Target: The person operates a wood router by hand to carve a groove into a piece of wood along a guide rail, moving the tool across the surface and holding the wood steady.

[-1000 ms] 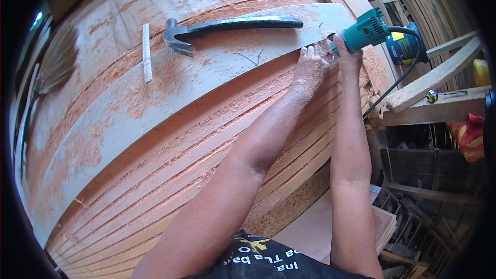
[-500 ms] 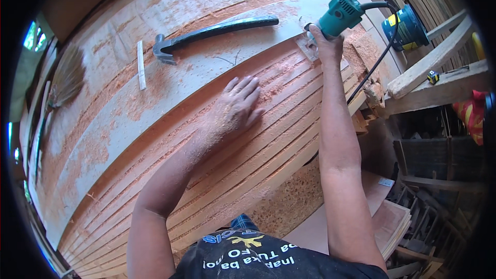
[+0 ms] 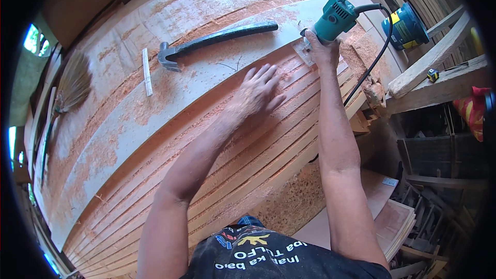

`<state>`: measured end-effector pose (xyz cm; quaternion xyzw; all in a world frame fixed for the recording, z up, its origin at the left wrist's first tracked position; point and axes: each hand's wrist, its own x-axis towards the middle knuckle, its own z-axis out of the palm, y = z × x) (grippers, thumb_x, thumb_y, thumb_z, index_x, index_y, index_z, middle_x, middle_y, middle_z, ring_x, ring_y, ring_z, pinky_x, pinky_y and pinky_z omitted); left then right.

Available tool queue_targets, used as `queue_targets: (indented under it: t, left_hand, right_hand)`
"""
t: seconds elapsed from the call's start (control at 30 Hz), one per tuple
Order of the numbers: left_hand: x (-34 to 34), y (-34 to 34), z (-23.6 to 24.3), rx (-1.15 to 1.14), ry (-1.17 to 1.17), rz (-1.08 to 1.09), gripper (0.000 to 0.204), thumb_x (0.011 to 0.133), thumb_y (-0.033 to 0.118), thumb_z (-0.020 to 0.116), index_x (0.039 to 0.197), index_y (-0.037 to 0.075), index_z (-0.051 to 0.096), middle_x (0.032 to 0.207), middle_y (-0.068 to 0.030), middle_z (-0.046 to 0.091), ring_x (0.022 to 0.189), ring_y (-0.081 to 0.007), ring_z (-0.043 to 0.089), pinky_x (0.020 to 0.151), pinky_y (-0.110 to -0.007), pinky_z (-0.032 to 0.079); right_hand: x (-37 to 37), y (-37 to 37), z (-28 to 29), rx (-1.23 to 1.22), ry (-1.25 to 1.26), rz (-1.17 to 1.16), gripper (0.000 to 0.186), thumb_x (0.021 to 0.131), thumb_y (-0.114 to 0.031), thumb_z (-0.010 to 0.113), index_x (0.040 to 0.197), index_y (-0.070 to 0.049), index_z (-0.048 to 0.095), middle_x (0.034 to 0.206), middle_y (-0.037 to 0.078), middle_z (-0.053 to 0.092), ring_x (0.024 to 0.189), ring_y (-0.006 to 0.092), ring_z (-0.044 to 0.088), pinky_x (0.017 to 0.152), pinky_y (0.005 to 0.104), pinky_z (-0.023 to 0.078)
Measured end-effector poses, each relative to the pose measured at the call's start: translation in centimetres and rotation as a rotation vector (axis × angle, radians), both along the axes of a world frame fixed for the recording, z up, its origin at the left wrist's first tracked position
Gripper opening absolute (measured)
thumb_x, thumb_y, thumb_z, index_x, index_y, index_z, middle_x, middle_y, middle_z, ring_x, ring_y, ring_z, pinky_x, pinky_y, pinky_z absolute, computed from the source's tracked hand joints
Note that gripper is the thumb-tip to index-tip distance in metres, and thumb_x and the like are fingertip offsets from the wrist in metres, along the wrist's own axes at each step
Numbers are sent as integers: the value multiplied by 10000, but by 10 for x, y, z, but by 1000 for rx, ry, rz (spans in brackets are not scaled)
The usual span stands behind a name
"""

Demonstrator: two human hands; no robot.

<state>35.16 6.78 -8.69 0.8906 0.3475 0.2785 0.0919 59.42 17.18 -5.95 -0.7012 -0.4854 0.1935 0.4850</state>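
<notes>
My right hand (image 3: 323, 51) is wrapped round the lower part of a teal trim router (image 3: 336, 19), whose base plate (image 3: 303, 51) sits at the far right end of a grooved wooden panel (image 3: 222, 170). My left hand (image 3: 257, 92) lies over the sawdust on the panel with its fingers outstretched, left of the router and holding nothing. Long parallel grooves run along the panel. Beyond its far edge, a pale curved board (image 3: 119, 129) carries a claw hammer (image 3: 219, 39) with a dark handle. The router's bit is hidden.
A thin wood strip (image 3: 147, 72) and a straw brush (image 3: 74, 80) lie at the left. The router's black cord (image 3: 380, 54) loops down on the right. Beyond it are a dark blue bucket (image 3: 404, 27), a tape measure (image 3: 433, 75) on a timber beam, and stacked plywood sheets (image 3: 395, 222).
My left hand has slid to the right and slightly away, closer to the router. The router and my right hand have shifted a little to the left and nearer.
</notes>
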Motion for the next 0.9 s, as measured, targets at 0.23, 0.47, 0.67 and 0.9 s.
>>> queue_targets:
  t: [0.23, 0.47, 0.67, 0.9]
  left_hand:
    - [80, 46, -8, 30, 63, 158, 673, 899, 513, 475, 1328, -3, 433, 1414, -185, 405, 1317, -310, 382, 1065, -483, 299]
    - [91, 51, -18, 57, 29, 172, 704, 893, 540, 455, 1375, 30, 399, 1452, -149, 371, 1340, -285, 354, 1073, -503, 268]
    - [99, 59, -15, -3, 107, 161, 698, 903, 534, 425, 1393, 38, 386, 1475, -142, 336, 1353, -296, 329, 1091, -509, 239]
    - [104, 61, -12, -6, 103, 169, 705, 898, 534, 419, 1390, 31, 392, 1472, -151, 338, 1343, -330, 330, 1087, -503, 238]
  right_hand:
    - [3, -1, -3, 126, 30, 15, 776, 643, -469, 820, 1116, 30, 462, 997, 162, 655, 940, 281, 647, 871, 380, 480]
    - [11, 5, -2, 199, 0, 70, 622, 661, -389, 836, 1039, 21, 560, 980, 132, 655, 857, 228, 649, 808, 349, 494]
    - [10, 6, 1, 218, 69, 51, 499, 678, -336, 836, 979, -4, 617, 936, 120, 675, 841, 211, 650, 791, 343, 497]
    - [-6, -3, 19, 227, 201, 74, 349, 722, -218, 816, 944, -14, 641, 882, 86, 683, 764, 156, 649, 669, 296, 525]
